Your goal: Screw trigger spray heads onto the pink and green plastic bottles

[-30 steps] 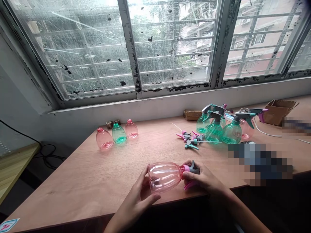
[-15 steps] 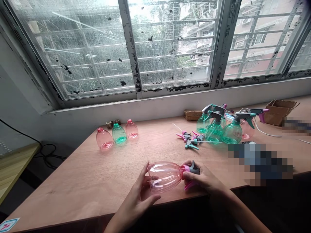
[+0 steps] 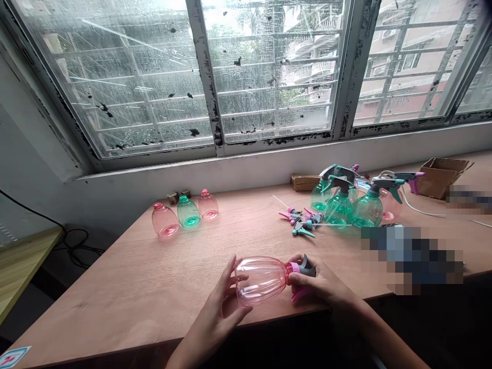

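A clear pink spray bottle (image 3: 261, 279) lies sideways over the table's front edge, its base to the left. My left hand (image 3: 221, 302) cups the base, with the thumb below and the fingers on the far side. At the neck, my right hand (image 3: 319, 279) is closed round the pink collar (image 3: 294, 267) and the grey spray head (image 3: 307, 266). A pink trigger (image 3: 302, 293) shows under that hand. Beyond the bottle, several loose spray heads (image 3: 303, 225) in pink, grey and green lie in a small heap.
Two pink bottles (image 3: 165, 220) and a green bottle (image 3: 188, 211) without spray heads stand at the back left. Several green spray bottles (image 3: 338, 207) with heads stand back right, near a cardboard box (image 3: 438, 177) and a white cable (image 3: 418, 210). A blurred patch (image 3: 415, 256) covers the right side.
The fingers of my left hand have shifted slightly at the bottle's base. The bottle and my right hand stay in nearly the same place.
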`<state>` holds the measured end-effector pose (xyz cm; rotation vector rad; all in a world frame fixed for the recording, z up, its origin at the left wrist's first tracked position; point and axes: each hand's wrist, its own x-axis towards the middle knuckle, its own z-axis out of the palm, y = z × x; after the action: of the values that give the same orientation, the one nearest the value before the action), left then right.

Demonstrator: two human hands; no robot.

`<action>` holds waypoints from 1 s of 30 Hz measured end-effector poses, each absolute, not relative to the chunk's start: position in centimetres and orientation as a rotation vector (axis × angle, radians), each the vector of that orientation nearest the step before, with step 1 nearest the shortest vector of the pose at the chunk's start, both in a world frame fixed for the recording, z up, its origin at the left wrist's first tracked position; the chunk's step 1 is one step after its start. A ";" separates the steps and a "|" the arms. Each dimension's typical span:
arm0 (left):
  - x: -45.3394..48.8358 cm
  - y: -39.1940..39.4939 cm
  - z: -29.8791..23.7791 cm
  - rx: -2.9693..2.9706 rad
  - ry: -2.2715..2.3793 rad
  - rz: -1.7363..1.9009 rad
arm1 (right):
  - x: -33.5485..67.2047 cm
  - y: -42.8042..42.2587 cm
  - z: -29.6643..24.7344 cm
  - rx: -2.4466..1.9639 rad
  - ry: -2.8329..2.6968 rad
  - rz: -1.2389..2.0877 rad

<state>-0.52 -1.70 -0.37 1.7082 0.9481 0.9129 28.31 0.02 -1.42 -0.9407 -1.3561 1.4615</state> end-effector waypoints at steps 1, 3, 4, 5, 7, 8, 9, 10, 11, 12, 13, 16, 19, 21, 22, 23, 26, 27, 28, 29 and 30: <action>-0.5 -1.7 -0.5 1.715 0.950 0.915 | 28.3 0.0 -1.4 -0.941 -1.359 1.465; -0.6 -1.6 -0.6 1.740 0.949 0.886 | 28.4 0.0 -1.5 -0.939 -1.366 1.463; -0.7 -1.6 -0.7 1.752 0.951 0.863 | 28.4 0.0 -1.6 -0.937 -1.368 1.460; -0.8 -1.5 -0.7 1.762 0.954 0.841 | 28.4 0.1 -1.6 -0.936 -1.369 1.458; -1.0 -1.4 -0.7 1.777 0.959 0.814 | 28.4 0.1 -1.8 -0.937 -1.364 1.455; -1.1 -1.4 -0.7 1.780 0.962 0.809 | 28.4 0.1 -1.8 -0.937 -1.360 1.455; -1.1 -1.4 -0.7 1.786 0.964 0.805 | 28.4 0.1 -1.9 -0.938 -1.357 1.457; -1.1 -1.4 -0.7 1.791 0.966 0.804 | 28.3 0.1 -1.9 -0.939 -1.355 1.457; -1.1 -1.4 -0.8 1.794 0.968 0.804 | 28.3 0.1 -1.9 -0.938 -1.353 1.459; -1.1 -1.4 -0.9 1.795 0.969 0.807 | 28.3 0.1 -1.9 -0.938 -1.353 1.462; -1.1 -1.4 -1.0 1.793 0.968 0.812 | 28.2 0.1 -1.9 -0.938 -1.352 1.465; -1.0 -1.3 -1.4 1.782 0.962 0.824 | 28.2 0.1 -1.8 -0.938 -1.354 1.461; -0.9 -1.2 -1.5 1.781 0.955 0.832 | 28.3 0.2 -1.7 -0.933 -1.363 1.458; -1.0 -1.2 -1.3 1.783 0.952 0.828 | 28.3 0.2 -1.7 -0.932 -1.363 1.463; -1.0 -1.2 -1.2 1.781 0.953 0.822 | 28.3 0.2 -1.7 -0.931 -1.363 1.464; -1.1 -1.3 -1.1 1.778 0.957 0.815 | 28.3 0.2 -1.8 -0.930 -1.366 1.461; -1.2 -1.4 -0.8 1.768 0.968 0.804 | 28.4 0.1 -1.8 -0.923 -1.374 1.446; -1.2 -1.4 -0.8 1.766 0.967 0.806 | 28.3 0.1 -1.8 -0.922 -1.373 1.443; -1.2 -1.4 -0.7 1.766 0.966 0.812 | 28.3 0.1 -1.8 -0.922 -1.368 1.443; -1.2 -1.4 -0.7 1.770 0.964 0.822 | 28.3 0.1 -1.8 -0.921 -1.363 1.446; -1.1 -1.4 -0.8 1.776 0.965 0.836 | 28.3 0.2 -1.8 -0.919 -1.362 1.448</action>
<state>-1.13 -1.45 -0.77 1.7762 0.9651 0.8355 28.27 0.15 -1.81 -0.9189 -1.3620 1.4482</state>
